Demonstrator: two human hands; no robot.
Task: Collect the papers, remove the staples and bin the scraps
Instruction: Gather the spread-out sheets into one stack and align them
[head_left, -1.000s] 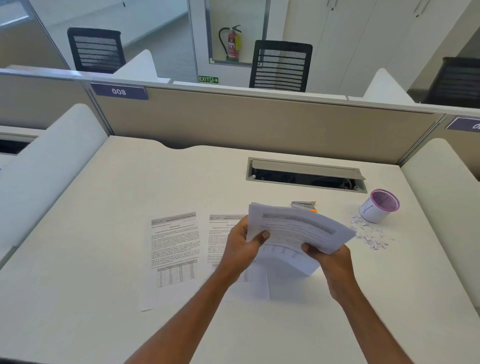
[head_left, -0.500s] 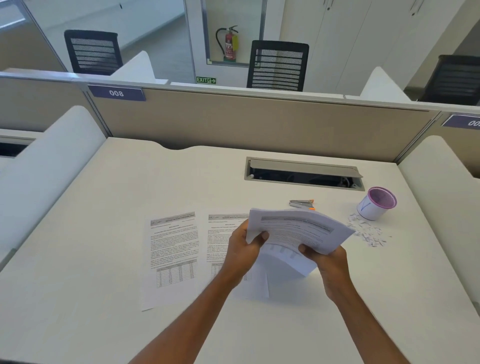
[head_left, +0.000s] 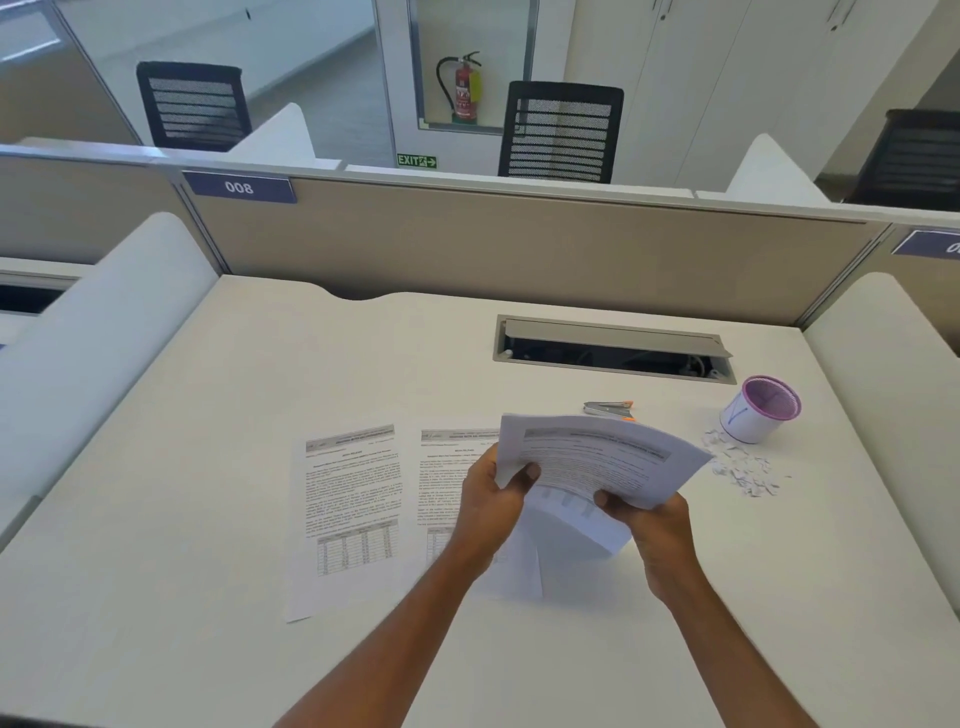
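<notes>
While two sheets (head_left: 350, 514) lie flat on the table (head_left: 260, 389), we hold a curled stack (head_left: 597, 462) just above it. Left hand (head_left: 493, 499) pinches its left edge, right hand (head_left: 657, 525) its lower edge. Stapler (head_left: 609, 409), scraps (head_left: 743, 467) and cup (head_left: 758, 410) sit beyond, to the right.

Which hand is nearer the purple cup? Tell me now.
Right. The right hand holds the papers left of the cup, nearer the person; the left hand holds their left edge, farther off.

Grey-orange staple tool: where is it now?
Head view, right of centre: the staple tool lies on the desk just beyond the held papers, left of the purple-rimmed cup.
</notes>
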